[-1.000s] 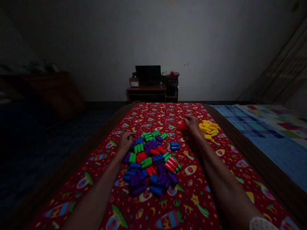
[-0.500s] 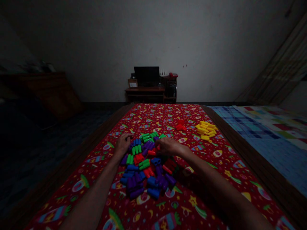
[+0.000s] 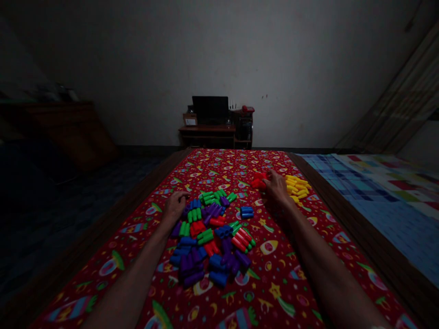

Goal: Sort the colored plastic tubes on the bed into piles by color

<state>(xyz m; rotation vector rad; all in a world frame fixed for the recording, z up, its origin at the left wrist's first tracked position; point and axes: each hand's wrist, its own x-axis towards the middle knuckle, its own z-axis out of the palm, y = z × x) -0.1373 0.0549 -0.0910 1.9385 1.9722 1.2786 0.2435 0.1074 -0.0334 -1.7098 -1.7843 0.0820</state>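
Observation:
A mixed heap of plastic toy blocks shaped like joined tubes lies on the red patterned cloth: green blocks [image 3: 213, 197], purple blocks [image 3: 192, 267], blue blocks [image 3: 218, 269] and a few red ones. At the heap's left edge rests my left hand [image 3: 175, 205], its fingers loosely bent and apart, with nothing seen in it. Farther right, my right hand [image 3: 275, 185] has its fingers closed at a small group of red blocks [image 3: 259, 180]. It grips a red block there, partly hidden by the fingers. Yellow blocks [image 3: 297, 187] lie just beyond that hand.
The cloth [image 3: 219, 164] covers a long table or bed with dark wooden edges. Against the far wall stands a desk [image 3: 207, 130] with a monitor [image 3: 210, 109]. A bed with a checked blue cover [image 3: 346, 183] lies to the right, a wooden cabinet [image 3: 68, 132] to the left.
My right hand has moved from the mixed heap, away and to the right, to the red group. A blue block it had covered now shows. My left hand has stayed put.

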